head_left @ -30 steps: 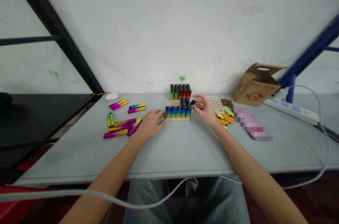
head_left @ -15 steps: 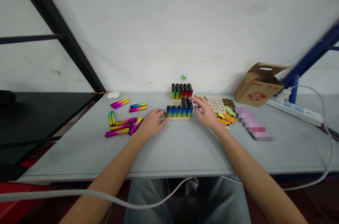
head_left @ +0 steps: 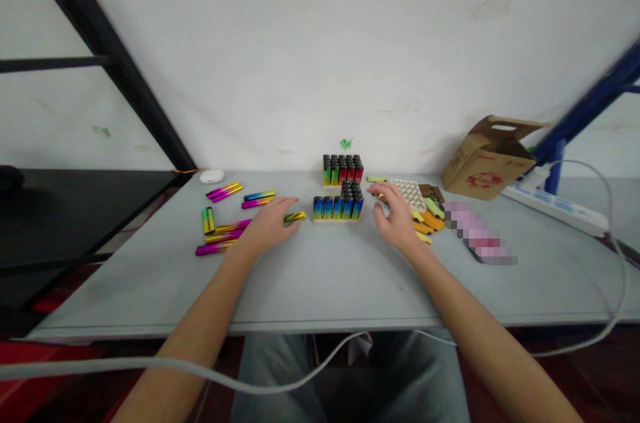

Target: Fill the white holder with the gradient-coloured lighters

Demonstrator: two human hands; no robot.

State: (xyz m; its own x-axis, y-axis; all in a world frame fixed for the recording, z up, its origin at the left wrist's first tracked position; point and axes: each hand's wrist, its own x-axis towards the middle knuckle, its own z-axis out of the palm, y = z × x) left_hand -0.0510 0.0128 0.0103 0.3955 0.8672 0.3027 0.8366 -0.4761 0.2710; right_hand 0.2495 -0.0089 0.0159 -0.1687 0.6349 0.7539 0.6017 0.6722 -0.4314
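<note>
Upright cigarette lighters with blue-to-yellow casings and black tops [head_left: 337,208] stand in a pale tray near the middle of the table. My left hand [head_left: 270,226] is left of that tray, fingers stretched and apart, over loose magenta-and-yellow lighters [head_left: 215,248]. A yellow-green lighter [head_left: 296,216] lies by its thumb and fingers, partly hidden by them. My right hand [head_left: 393,213] hovers just right of the tray, open, with thumb and fingers apart. Behind stands a second group of green and red lighters [head_left: 343,171].
Right of my right hand lie an empty white holed tray [head_left: 410,195], orange and yellow pieces [head_left: 431,220] and a blurred-out phone-like object [head_left: 477,233]. A cardboard box [head_left: 487,156], a power strip [head_left: 557,210] and a white earbud case [head_left: 212,176] sit toward the back.
My left hand has moved left, away from the front tray, and the yellow-green lighter shows more. My right hand has drawn back slightly right from the lighters.
</note>
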